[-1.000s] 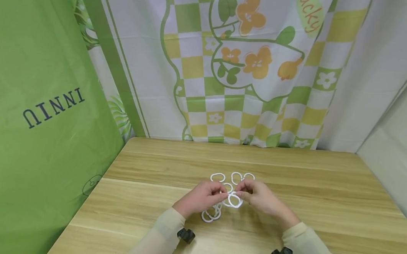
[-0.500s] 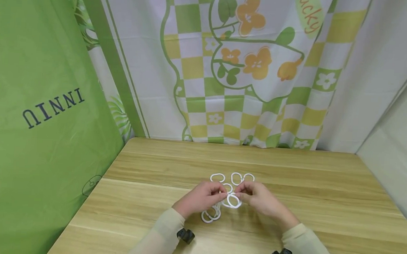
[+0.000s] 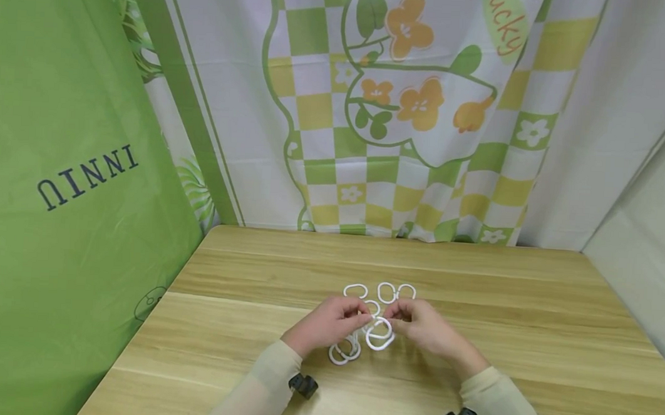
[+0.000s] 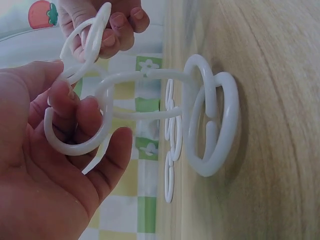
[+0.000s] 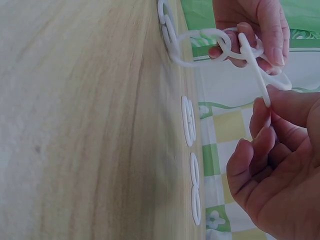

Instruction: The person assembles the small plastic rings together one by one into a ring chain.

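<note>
Near edge, 6 o'clock: both sleeves come in low, black wrist-cam mounts at the cuffs.

Left hand (image 3: 326,323) at about 9 o'clock of the work: fingers curled, pinching the end link of the ring chain (image 4: 150,107). The chain runs from that hand down to the table (image 3: 530,318); its last linked rings (image 3: 344,350) lie at 6 o'clock of the left hand, long axis roughly near-to-far.

Right hand (image 3: 424,328) at 3 o'clock: thumb and forefinger pinch one split ring (image 3: 380,334), held upright between the two hands, its lower half hanging just off the table. In the right wrist view the split ring's edge meets the link held by the left hand; can't tell if it's threaded through or only touching. Both hands are equally near the joint, fingertips nearly touching.

Farther, 12 o'clock: loose rings (image 3: 381,292) flat on the table, just beyond the fingertips, apart from the chain.

Back: checked flower curtain (image 3: 405,111); green curtain (image 3: 58,155) at 9 o'clock.
</note>
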Demonstrator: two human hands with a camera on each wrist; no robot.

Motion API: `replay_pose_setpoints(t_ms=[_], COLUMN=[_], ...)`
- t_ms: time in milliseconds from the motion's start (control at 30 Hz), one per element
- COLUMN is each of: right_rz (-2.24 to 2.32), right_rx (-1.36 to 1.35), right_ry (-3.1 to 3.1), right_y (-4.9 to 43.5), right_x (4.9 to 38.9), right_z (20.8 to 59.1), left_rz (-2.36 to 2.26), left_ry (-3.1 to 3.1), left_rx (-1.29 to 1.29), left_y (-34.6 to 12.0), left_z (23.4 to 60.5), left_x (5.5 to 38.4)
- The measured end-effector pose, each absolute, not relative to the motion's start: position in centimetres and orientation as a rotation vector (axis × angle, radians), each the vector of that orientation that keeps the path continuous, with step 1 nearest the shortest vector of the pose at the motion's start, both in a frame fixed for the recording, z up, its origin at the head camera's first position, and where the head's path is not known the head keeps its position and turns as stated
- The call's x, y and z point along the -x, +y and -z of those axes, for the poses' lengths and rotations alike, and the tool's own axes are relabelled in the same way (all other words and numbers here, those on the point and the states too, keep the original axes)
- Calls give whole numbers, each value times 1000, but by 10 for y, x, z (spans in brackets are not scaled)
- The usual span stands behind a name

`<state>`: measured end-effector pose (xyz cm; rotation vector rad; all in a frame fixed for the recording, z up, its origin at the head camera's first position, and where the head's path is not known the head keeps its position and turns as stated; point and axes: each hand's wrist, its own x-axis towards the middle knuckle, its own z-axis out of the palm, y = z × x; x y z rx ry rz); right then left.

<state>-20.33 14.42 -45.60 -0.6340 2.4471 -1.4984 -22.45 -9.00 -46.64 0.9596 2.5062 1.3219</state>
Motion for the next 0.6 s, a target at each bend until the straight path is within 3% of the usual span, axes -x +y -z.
replay_pose_setpoints(t_ms=[600], right_rz=[1576], right_rx=[420], right_ry=[2580], right_y=[149], right_x=[205], right_z=[457], left_rz=[-1418], left_ry=[2454], left_rx=[-959], left_y=[-91], left_z=[469], left_x=[225])
